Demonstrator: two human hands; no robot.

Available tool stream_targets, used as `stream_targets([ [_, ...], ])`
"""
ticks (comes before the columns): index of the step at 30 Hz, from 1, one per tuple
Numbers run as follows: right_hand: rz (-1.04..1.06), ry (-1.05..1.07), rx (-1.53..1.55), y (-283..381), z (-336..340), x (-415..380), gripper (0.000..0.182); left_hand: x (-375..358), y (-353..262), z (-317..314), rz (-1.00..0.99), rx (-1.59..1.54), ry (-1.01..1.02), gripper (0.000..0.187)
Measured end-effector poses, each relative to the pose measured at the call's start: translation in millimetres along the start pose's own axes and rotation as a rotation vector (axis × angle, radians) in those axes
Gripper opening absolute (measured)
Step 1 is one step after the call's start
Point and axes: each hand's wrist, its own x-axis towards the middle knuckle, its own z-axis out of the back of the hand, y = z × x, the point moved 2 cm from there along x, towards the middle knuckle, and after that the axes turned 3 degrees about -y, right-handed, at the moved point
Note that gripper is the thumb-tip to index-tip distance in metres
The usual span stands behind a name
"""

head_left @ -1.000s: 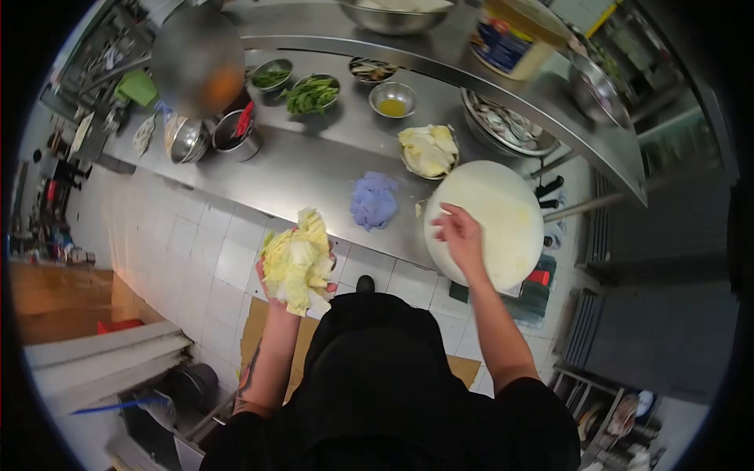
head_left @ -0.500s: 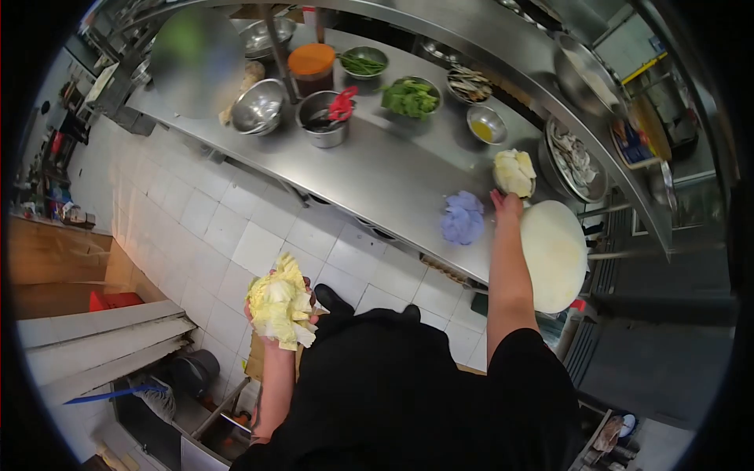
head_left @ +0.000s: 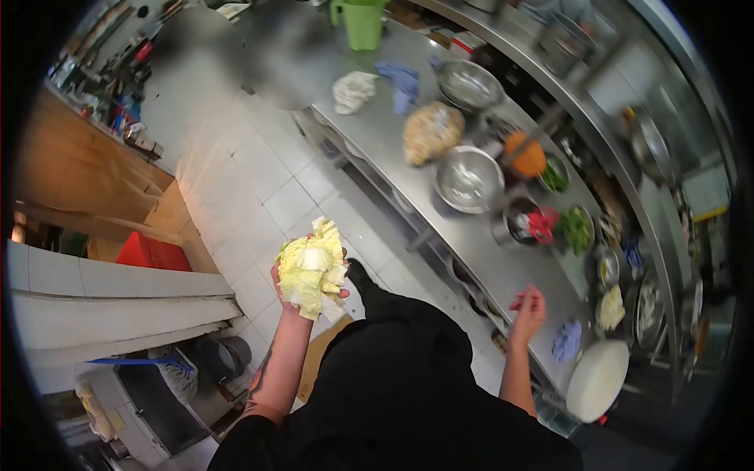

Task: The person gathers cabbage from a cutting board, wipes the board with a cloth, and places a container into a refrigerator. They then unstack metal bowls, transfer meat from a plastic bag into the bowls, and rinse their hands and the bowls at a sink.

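Note:
Pale yellow cabbage leaves [head_left: 312,268] rest in a bunch on my left hand [head_left: 281,284], its fingers wrapped round their edges above the tiled floor. Nothing shows in my right hand [head_left: 528,308], which is raised beside the steel counter [head_left: 491,263] with its fingers curled; whether they press together is too small to tell. Near it on the counter lie a blue-purple cloth [head_left: 566,341] and a round white board [head_left: 598,380]. Farther along, a bowl of cabbage pieces [head_left: 610,308] stands beyond the cloth.
Steel bowls [head_left: 468,180], an orange-lidded container [head_left: 525,154], a pot with red handles [head_left: 520,222] and a bag of light brown food [head_left: 433,133] stand on the counter. A green jug [head_left: 362,23] is at its far end. At lower left is a dark bucket [head_left: 223,358].
My right hand has left the bowl of cabbage pieces and drawn back toward the counter's near edge. The view has turned left, and my left hand still holds the leaves.

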Motion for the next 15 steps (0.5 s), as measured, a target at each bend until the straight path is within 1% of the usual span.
stream_targets([
  [2, -0.003, 0.28, -0.049, 23, -111, -16, 0.019, 25, -47, 2, -0.04, -0.012, 0.021, 0.082],
  [4, 0.017, 0.555, -0.071, 50, -225, -33, 0.018, 33, -93, 0, -0.086, -0.027, 0.042, 0.082],
  [7, 0.112, 0.941, -0.116, 83, -399, -42, 0.015, 45, -167, -5, -0.207, -0.049, 0.04, 0.081],
  [9, 0.58, 1.125, -0.14, 148, -508, -59, 0.015, 45, -213, -7, -0.298, -0.044, -0.015, 0.08],
  [11, 0.799, 1.294, -0.072, 191, -604, -79, 0.015, 44, -262, -6, -0.378, -0.077, -0.025, 0.08],
  [13, 0.801, 1.377, -0.051, 223, -689, -98, 0.015, 49, -318, 3, -0.443, -0.105, -0.037, 0.079],
  [15, 0.79, 1.436, -0.031, 227, -760, -113, 0.015, 56, -378, 18, -0.487, -0.041, -0.064, 0.078],
])
